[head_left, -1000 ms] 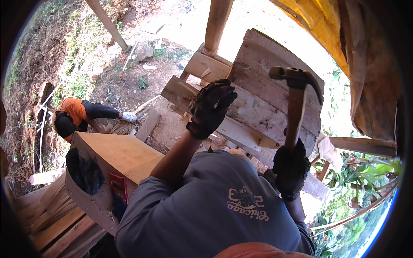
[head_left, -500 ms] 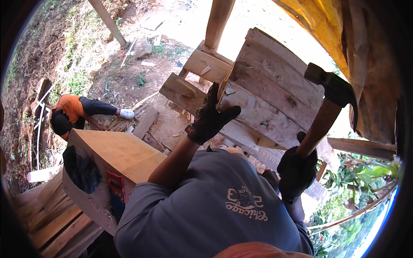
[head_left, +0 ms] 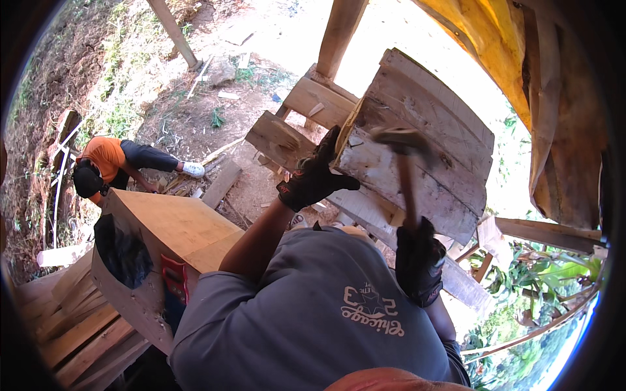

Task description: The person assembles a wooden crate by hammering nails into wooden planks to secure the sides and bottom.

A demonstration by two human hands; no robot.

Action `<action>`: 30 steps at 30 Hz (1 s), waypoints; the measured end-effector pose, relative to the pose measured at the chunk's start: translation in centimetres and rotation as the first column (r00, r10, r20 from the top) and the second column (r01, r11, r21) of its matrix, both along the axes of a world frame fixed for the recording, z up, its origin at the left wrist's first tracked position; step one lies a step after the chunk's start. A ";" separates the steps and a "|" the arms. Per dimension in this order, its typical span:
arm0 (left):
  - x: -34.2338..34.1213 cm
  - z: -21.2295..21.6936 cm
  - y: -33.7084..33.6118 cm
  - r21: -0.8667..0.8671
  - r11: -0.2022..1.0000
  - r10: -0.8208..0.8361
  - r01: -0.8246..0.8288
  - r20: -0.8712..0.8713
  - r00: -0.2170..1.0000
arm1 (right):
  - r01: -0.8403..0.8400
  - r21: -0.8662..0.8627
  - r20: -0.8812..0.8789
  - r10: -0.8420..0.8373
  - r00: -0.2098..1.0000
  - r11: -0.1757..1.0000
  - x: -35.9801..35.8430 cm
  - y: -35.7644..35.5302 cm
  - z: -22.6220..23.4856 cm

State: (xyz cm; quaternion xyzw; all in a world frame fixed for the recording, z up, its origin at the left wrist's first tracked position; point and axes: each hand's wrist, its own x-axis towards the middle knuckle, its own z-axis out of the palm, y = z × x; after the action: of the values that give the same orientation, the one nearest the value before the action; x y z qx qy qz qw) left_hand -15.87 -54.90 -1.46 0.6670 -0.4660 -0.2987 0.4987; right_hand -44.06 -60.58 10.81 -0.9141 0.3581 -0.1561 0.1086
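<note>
My left hand [head_left: 316,176], in a black glove, grips the left edge of a panel of weathered grey planks [head_left: 430,117] held up in front of me. In my right hand [head_left: 417,260], also in a black glove, is a hammer by its wooden handle [head_left: 407,192]. The hammer's head [head_left: 401,138] is blurred and lies against the face of the planks, just right of my left hand. My grey shirt [head_left: 313,326] fills the lower middle of the view.
Far below on the dirt ground, a person in an orange shirt [head_left: 104,159] crouches. A plywood box [head_left: 176,225] stands at my left, with stacked planks [head_left: 72,322] beside it. Wooden beams [head_left: 280,133], posts [head_left: 339,32] and a yellow sheet [head_left: 495,45] surround the panel.
The hammer has swung from raised at the right down and leftward onto the planks. My left hand has stayed at the panel's left edge.
</note>
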 end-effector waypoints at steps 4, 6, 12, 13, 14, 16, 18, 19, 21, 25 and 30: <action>-0.4 -1.0 0.4 -0.115 0.991 0.080 -0.065 0.125 0.989 | 0.120 0.000 -0.062 -0.120 0.991 0.993 -0.4 -0.5 1.1; -0.6 -0.6 0.9 -0.045 0.995 0.090 -0.086 0.098 0.991 | 0.186 0.021 0.144 -0.187 0.972 0.982 -2.1 -1.2 1.3; -0.3 -0.9 0.1 -0.049 0.998 0.047 -0.043 0.079 0.996 | 0.071 0.111 0.228 -0.095 0.969 0.991 -1.5 -0.1 -1.6; -0.1 -0.8 0.2 -0.056 0.998 0.028 -0.023 0.081 0.996 | 0.014 0.108 0.029 -0.017 0.999 0.994 0.7 0.8 0.1; 0.0 -0.7 0.3 -0.037 0.999 0.022 -0.020 0.068 0.997 | 0.046 0.131 -0.030 -0.042 0.999 0.990 0.7 0.8 0.1; -0.1 -0.2 0.8 0.003 1.000 0.015 -0.015 0.037 0.999 | 0.163 0.035 -0.072 -0.160 0.984 0.986 0.2 0.6 0.3; 0.1 0.5 0.8 0.024 0.999 0.047 -0.048 0.043 0.998 | 0.260 -0.024 0.162 -0.252 0.954 0.965 -0.5 -0.1 0.7; 0.1 0.6 1.0 0.035 0.997 0.065 -0.067 0.048 0.997 | 0.246 0.029 0.360 -0.240 0.902 0.969 -1.0 -0.5 0.9; -0.2 -0.1 0.3 -0.022 0.999 0.034 -0.034 0.004 0.999 | 0.180 0.009 0.636 -0.145 0.758 0.984 -1.1 -0.1 2.4; -0.4 -1.7 0.0 -0.099 0.994 0.049 -0.044 0.053 0.997 | 0.081 0.043 0.266 -0.089 0.960 0.996 -0.2 0.6 -2.0; -0.5 -2.2 0.7 -0.063 0.993 0.097 -0.096 0.016 0.995 | 0.209 0.037 0.018 -0.210 0.978 0.977 -1.1 -0.5 -0.5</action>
State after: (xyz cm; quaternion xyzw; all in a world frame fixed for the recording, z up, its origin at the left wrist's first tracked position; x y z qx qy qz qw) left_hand -16.37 -54.23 -3.62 0.6757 -0.4472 -0.2531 0.5286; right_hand -45.13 -61.10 10.26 -0.8675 0.4540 -0.1702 0.1114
